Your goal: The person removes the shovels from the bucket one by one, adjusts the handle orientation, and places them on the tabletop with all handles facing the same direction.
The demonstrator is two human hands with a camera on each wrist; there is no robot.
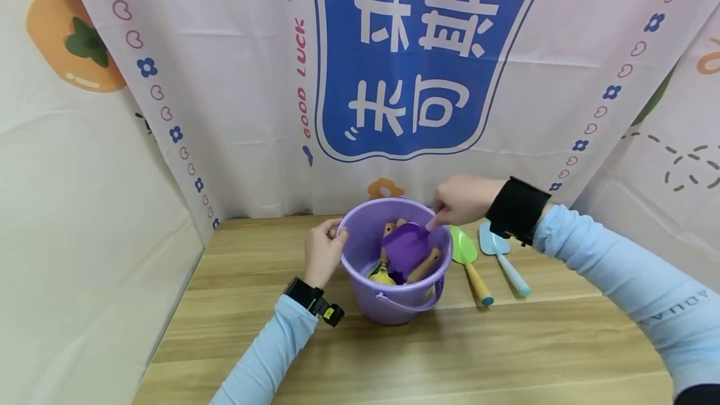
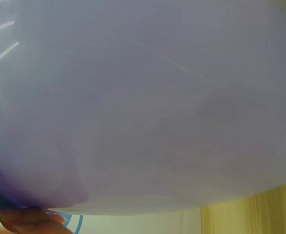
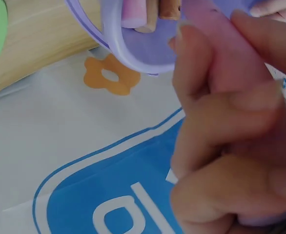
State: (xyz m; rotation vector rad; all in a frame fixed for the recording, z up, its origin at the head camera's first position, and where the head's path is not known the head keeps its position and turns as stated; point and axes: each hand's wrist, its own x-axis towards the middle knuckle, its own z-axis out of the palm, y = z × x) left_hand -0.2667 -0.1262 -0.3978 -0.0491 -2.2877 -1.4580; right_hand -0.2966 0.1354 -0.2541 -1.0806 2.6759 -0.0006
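Note:
A purple bucket (image 1: 374, 299) stands upright on the wooden table. My left hand (image 1: 324, 254) pinches its left rim, thumb inside; the bucket's wall (image 2: 143, 107) fills the left wrist view. My right hand (image 1: 464, 200) grips the pink handle (image 3: 231, 63) of a toy shovel with a purple blade (image 1: 406, 247), which tilts down into the bucket. Inside lie several wooden-handled tools (image 1: 424, 265) and a yellow piece (image 1: 382, 276); their lower parts are hidden. In the right wrist view a second pink handle end (image 3: 133, 13) shows beside wooden ones.
Right of the bucket lie a green shovel with a yellow handle (image 1: 474, 267) and a light blue shovel (image 1: 506, 261). The bucket's handle (image 1: 413, 305) hangs at its front. A printed cloth (image 1: 259, 142) rises behind the table (image 1: 236, 305).

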